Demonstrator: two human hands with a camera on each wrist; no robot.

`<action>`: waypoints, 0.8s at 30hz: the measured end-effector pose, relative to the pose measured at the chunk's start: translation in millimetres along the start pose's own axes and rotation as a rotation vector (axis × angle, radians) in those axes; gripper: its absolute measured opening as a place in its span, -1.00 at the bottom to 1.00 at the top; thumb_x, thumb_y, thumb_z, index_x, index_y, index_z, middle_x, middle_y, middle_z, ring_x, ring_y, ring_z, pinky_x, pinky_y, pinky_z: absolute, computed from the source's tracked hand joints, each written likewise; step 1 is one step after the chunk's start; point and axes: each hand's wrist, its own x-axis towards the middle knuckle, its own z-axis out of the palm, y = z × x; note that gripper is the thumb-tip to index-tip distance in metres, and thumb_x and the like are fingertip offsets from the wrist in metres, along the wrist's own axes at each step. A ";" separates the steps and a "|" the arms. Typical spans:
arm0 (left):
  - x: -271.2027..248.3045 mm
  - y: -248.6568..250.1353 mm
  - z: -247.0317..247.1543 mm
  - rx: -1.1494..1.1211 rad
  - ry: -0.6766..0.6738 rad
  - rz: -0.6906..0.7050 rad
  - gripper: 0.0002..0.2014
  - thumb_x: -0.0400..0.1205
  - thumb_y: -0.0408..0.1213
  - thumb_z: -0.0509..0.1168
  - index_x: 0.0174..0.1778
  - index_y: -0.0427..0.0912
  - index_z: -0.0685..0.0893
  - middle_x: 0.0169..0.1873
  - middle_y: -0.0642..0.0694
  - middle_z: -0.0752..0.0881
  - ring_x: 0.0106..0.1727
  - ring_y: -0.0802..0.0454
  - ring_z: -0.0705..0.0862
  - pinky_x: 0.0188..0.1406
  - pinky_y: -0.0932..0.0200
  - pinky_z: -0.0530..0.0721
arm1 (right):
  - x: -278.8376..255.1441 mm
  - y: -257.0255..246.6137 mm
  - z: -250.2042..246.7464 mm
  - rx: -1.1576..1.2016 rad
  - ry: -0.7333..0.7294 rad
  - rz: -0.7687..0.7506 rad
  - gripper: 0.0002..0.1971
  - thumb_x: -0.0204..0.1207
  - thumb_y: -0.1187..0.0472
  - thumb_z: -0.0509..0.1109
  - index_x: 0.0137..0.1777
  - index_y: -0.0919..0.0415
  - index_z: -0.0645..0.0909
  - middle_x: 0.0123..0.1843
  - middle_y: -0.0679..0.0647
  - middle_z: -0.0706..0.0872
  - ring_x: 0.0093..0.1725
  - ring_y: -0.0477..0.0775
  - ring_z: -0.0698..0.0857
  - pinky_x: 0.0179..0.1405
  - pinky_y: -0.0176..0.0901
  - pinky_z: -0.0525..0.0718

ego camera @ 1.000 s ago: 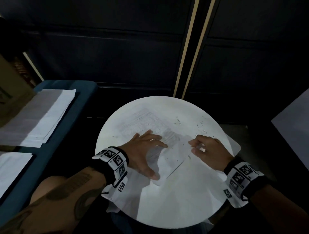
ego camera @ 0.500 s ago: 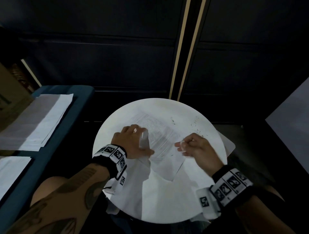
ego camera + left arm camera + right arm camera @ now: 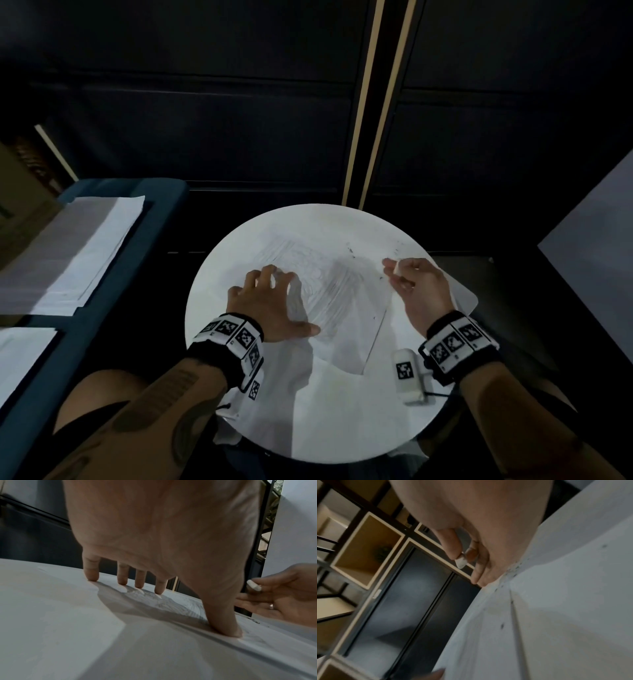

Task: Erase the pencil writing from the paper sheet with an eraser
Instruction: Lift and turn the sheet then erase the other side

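Note:
A white paper sheet (image 3: 342,301) with grey pencil scribbles lies on the round white table (image 3: 308,428). My left hand (image 3: 274,301) presses down on the sheet's left part with spread fingertips (image 3: 91,574) and thumb, holding nothing. My right hand (image 3: 414,291) hovers at the sheet's right edge and pinches a small white eraser (image 3: 398,270) between thumb and fingers. The eraser (image 3: 254,585) is off the paper, clear of the scribbles. In the right wrist view the eraser (image 3: 461,561) sticks out past the fingertips.
Dark eraser crumbs (image 3: 350,248) lie on the table's far right part. Another sheet corner (image 3: 466,301) juts over the table's right rim. A blue bench (image 3: 113,308) at left carries paper stacks (image 3: 85,246). Dark cabinet doors stand behind the table.
My right hand has moved with the eraser from the middle of the sheet out to its right edge. My left hand has gone from lying flat to pressing on fingertips.

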 end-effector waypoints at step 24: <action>-2.7 2.8 3.3 -0.061 -0.037 -0.053 0.21 0.27 0.69 0.36 0.77 0.30 0.00 0.77 0.09 -0.02 0.79 -0.10 -0.01 0.65 -0.27 0.27 | 22.6 17.8 9.7 -0.074 -0.101 0.072 -0.83 0.66 0.54 0.29 -0.11 0.32 0.55 0.22 0.41 0.80 0.17 0.35 0.80 0.17 0.04 0.78</action>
